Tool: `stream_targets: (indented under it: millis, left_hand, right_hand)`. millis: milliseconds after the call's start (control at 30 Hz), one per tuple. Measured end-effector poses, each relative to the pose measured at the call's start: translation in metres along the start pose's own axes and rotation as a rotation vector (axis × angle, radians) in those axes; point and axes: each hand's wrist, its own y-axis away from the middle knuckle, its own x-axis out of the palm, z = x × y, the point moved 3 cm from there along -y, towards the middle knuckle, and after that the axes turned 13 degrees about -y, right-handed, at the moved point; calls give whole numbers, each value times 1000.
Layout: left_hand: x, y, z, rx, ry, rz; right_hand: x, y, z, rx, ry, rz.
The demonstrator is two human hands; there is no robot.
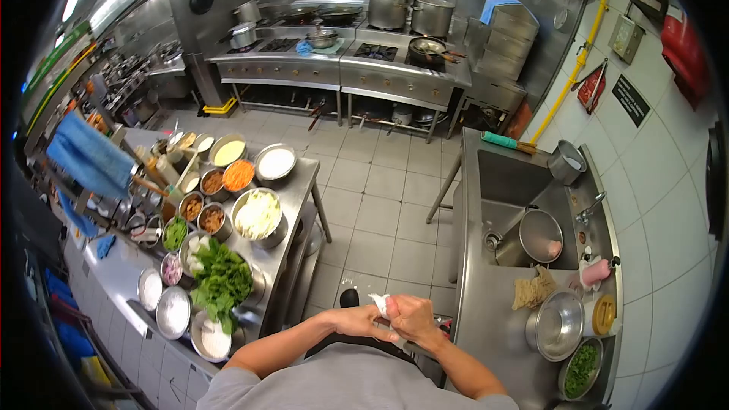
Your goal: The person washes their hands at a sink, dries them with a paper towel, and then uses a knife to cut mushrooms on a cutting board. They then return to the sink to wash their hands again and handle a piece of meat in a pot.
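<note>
In front of my grey shirt, my two hands are close together in the lower middle of the head view. My right hand [414,320] is closed around a crumpled white tissue or cloth [378,303], part of which sticks out towards the left. Its exact kind is too small to make out. My left hand [360,323] lies against the right one, fingers stretched towards it and partly hidden.
To my left, a steel table [304,182] carries a bowl of leafy greens [222,277], shredded cabbage [257,214] and grated carrot [238,175]. On the right are a sink [501,175] with a pot [541,234] and a metal bowl [558,326]. Stoves [288,68] line the back.
</note>
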Motion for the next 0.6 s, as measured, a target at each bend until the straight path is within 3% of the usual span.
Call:
stream_targets:
  millis: [67,133,200,333,567,600]
  left_hand:
    - [-38,-12,-9,5,-42,-36]
    - [-79,-29,14,-19,160,21]
    - [-105,-33,-1,105,528,107]
    - [-146,-55,-11,-91,638,119]
    - [-215,-65,14,-96,783,-12]
    - [-227,-64,18,-68,817,-50]
  right_hand:
    - [-8,-34,-5,-75,43,-82]
    - [-16,-71,-5,-244,111,-155]
    - [-8,-80,-24,-133,211,-79]
    - [14,-113,-73,-38,207,-68]
    - [42,-190,-106,67,163,39]
    - [44,-207,-104,27,104,-20]
